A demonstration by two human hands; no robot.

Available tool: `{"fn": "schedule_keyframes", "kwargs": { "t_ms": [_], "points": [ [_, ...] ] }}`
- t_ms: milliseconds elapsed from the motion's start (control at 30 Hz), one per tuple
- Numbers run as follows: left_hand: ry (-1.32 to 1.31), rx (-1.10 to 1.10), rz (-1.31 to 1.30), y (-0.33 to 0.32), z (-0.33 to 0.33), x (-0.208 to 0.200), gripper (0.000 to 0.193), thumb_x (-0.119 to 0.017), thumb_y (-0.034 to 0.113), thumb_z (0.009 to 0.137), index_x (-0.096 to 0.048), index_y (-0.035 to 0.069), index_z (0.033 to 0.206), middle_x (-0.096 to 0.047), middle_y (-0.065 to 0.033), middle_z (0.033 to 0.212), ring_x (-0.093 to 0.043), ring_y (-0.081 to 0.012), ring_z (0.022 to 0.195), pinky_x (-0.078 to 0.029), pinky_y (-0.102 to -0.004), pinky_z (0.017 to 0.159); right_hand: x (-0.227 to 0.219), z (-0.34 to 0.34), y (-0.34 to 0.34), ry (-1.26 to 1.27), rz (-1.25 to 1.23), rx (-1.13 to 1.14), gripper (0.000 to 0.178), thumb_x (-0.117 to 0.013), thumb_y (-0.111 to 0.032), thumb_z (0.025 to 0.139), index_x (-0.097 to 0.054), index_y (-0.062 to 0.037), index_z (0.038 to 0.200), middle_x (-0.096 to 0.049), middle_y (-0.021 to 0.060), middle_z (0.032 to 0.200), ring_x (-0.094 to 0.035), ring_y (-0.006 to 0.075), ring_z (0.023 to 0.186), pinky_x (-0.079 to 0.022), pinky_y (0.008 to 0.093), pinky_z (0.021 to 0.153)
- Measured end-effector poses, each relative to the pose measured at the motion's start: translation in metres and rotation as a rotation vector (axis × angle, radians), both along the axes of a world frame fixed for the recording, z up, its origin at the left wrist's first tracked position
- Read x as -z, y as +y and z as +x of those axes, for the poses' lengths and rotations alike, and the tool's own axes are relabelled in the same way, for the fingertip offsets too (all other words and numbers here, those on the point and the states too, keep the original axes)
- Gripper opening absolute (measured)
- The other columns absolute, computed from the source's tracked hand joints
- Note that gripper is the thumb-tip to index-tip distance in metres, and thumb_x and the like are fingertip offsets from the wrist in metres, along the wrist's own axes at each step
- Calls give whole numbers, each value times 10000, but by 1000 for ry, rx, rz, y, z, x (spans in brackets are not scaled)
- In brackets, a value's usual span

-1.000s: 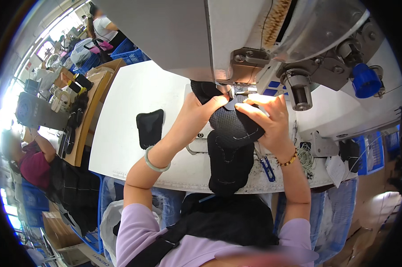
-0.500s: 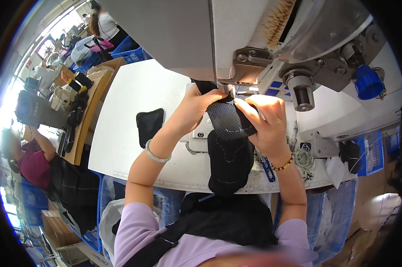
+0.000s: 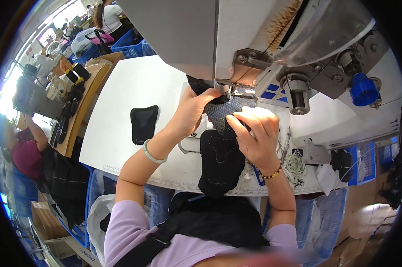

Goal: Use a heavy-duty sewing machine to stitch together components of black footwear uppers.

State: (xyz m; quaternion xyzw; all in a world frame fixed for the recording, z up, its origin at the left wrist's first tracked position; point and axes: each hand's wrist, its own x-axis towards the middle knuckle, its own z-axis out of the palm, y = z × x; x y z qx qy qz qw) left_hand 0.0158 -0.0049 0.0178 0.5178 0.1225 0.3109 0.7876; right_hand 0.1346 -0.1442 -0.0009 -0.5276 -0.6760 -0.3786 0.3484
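Note:
A dark textured fabric piece (image 3: 223, 111) lies under the head of a sewing machine (image 3: 223, 86). My left hand (image 3: 193, 109) is closed on its left edge, thumb close to the needle area. On its right side, my right hand (image 3: 257, 135) pinches the same piece between thumb and fingers, lower than the left. Black stitched padded pieces (image 3: 221, 167) with light stitch lines lie just below, reaching past the table's front edge. Another black padded piece (image 3: 144, 125) rests flat on the white table (image 3: 116, 98), left of my left forearm. The needle tip is hidden.
Right of my right hand are a coil of pale cord (image 3: 294, 163) and a blue-handled tool (image 3: 258, 175), partly hidden by my wrist. Blue crates (image 3: 319, 222) stand below the table. At far left, a person in a maroon top (image 3: 27, 151) sits by another machine (image 3: 36, 98).
My right hand has slid lower along the fabric's right side, and the textured piece has turned and folded differently under the machine. My left hand stays by the needle area. The whole view has shifted slightly.

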Motion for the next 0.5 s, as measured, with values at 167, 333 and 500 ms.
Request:
{"fn": "schedule_keyframes", "kwargs": {
  "t_ms": [167,333,500],
  "points": [
    [54,-64,-11,-6,0,-1,116,-550,37,893,-641,23,963,-647,-28,897,-594,-96,845,-477,-249,756,-7,-3,-4,29,-51,27,265,-680,-95,707,-661,-138,967,-596,-19,996,-588,145,920,-402,317,814],
    [94,-167,102,-17,-3,-2,136,-512,54,894,-636,31,945,-637,-15,838,-577,-61,683,-442,-205,545,-3,2,-4,82,-7,-15,323,-680,-72,656,-641,-104,975,-600,13,989,-586,168,897,-407,338,823],
    [54,-301,109,-30,4,1,129,-532,92,888,-639,45,943,-633,-2,821,-532,-34,606,-367,-187,459,2,11,-3,103,40,-31,332,-661,-52,617,-634,-98,945,-603,19,974,-579,184,870,-416,363,848]
  ]
}}
